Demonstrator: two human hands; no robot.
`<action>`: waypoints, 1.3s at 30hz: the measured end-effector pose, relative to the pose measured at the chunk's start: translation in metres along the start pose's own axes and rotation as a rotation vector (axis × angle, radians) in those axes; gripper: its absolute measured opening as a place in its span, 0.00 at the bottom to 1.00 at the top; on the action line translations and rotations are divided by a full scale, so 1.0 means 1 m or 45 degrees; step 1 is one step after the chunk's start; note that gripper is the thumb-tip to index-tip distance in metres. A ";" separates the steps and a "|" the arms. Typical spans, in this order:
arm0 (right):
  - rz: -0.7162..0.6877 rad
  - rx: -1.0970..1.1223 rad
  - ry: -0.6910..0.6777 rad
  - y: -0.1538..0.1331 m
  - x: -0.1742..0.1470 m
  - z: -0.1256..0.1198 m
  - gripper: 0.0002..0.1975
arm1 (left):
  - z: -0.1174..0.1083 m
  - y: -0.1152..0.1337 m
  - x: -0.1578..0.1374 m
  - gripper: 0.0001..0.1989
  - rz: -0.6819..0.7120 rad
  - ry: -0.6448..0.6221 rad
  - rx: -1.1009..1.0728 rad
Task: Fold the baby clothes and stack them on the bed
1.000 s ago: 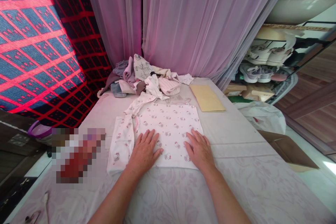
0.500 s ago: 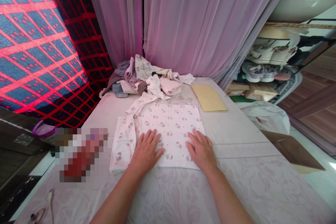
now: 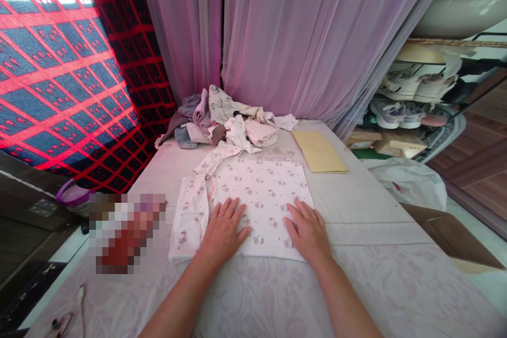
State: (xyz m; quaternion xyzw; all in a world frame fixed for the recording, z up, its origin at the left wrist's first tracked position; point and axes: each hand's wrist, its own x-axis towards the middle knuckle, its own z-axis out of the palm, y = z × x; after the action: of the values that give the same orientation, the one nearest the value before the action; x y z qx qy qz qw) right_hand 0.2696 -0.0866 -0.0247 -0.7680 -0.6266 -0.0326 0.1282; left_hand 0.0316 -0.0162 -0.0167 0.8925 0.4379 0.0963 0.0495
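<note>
White Hello Kitty-print top (image 3: 261, 185) was spread flat on the cloth-covered desk (image 3: 356, 206), near the clothes pile (image 3: 259, 132). Judged light, soft, easily creased; best gripped by edges. Left hand (image 3: 224, 227) and right hand (image 3: 309, 229) were laid palm-down on it, fingers parted, nothing grasped, forearms angled inward.
</note>
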 end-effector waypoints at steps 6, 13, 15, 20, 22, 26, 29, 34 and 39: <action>-0.008 -0.018 0.000 0.000 0.000 0.001 0.21 | -0.003 0.001 0.000 0.27 -0.010 -0.022 0.013; -0.025 -0.033 0.029 0.003 -0.001 0.004 0.21 | -0.007 0.002 0.001 0.28 -0.007 -0.063 0.005; -0.028 -0.027 0.021 0.003 -0.001 0.004 0.21 | -0.006 0.002 0.001 0.28 -0.009 -0.058 0.006; -0.031 -0.016 0.050 0.003 -0.001 0.004 0.20 | -0.003 0.001 0.000 0.27 0.004 -0.010 0.008; -0.040 -0.014 0.057 0.003 -0.001 0.004 0.20 | -0.001 0.000 0.000 0.27 0.008 0.007 0.008; -0.045 -0.030 0.067 0.003 -0.001 0.004 0.20 | 0.002 0.000 -0.001 0.27 0.018 0.046 0.001; -0.041 -0.038 0.065 0.003 -0.001 0.004 0.20 | 0.002 0.000 -0.001 0.27 0.014 0.041 0.000; -0.035 -0.036 0.059 0.003 -0.001 0.004 0.20 | -0.002 0.001 -0.001 0.27 0.002 0.000 0.002; -0.038 -0.042 0.055 0.004 -0.001 0.005 0.21 | -0.005 0.003 0.000 0.27 -0.008 -0.029 -0.003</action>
State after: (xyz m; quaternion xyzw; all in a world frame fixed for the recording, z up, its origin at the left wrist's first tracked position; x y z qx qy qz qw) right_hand 0.2722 -0.0872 -0.0301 -0.7596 -0.6346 -0.0614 0.1285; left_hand 0.0326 -0.0174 -0.0109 0.8921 0.4399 0.0865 0.0557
